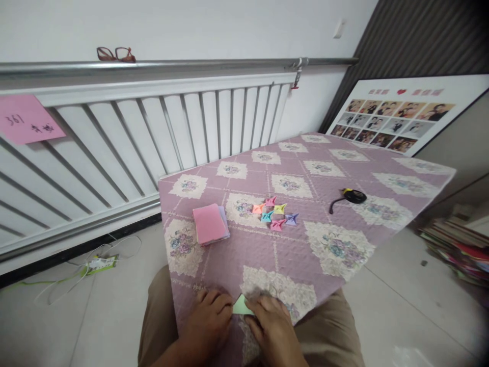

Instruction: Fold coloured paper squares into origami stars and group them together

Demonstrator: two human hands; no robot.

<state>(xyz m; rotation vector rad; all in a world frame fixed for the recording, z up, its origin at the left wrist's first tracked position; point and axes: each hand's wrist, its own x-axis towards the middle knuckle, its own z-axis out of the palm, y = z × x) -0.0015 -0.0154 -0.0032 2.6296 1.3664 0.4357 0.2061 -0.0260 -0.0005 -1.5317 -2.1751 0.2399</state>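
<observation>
A light green piece of folded paper [241,306], its visible part coming to a peak, lies flat at the front of the cloth-covered table. My left hand [209,317] is at its left corner, fingers curled and thumb side hidden. From the right, my right hand [270,321] holds the other corner, with fingers over the paper and the thumb near its lower edge. Beyond my hands, a stack of square paper sheets [210,224] has a pink sheet on top. Several small folded paper pieces [277,225] in pink, orange, yellow, teal and purple sit right of the stack.
A black object with a strap and a yellow part [354,195] rests on the tablecloth [263,250] at right. A white radiator [229,117] borders the table's far side, with glasses [115,54] on the pipe above. A photo board [401,114] leans behind; a power strip [100,264] lies on the floor.
</observation>
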